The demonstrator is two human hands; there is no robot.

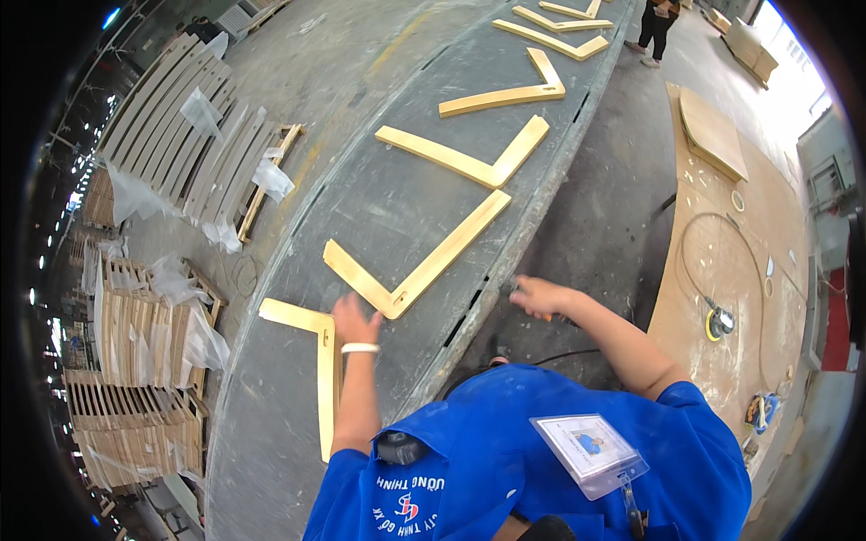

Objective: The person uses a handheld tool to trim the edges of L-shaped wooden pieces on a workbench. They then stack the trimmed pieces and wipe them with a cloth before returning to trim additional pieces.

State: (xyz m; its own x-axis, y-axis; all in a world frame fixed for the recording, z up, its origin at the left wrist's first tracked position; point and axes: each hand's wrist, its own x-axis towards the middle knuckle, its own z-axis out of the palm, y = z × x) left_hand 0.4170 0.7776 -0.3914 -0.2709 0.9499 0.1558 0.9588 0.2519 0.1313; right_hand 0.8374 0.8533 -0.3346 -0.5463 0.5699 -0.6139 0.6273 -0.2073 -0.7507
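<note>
From above the head, a clear plastic badge holder (591, 453) with a white card hangs at the back of the person's blue shirt (541, 469), which carries white and red lettering lower down. Far left, stacks of slatted wooden frames (135, 379) sit partly wrapped in clear plastic sheeting, with more curved slats (180, 126) leaning beyond them. Down the long grey workbench (379, 216) runs a row of pale L-shaped wooden pieces. The left hand (354, 320), a white band at its wrist, lies open with fingers spread, on the corner of the nearest L-shaped piece (320, 361) and just beside the next L-shaped piece (419, 266), whose inner corner sits by the fingertips. The right hand (538, 296) is clenched around a dark tool (516, 290) at the bench edge, mostly hidden by the fingers. On the plywood table (722, 270) at right rests a round sander (720, 320) with its looped hose.
</note>
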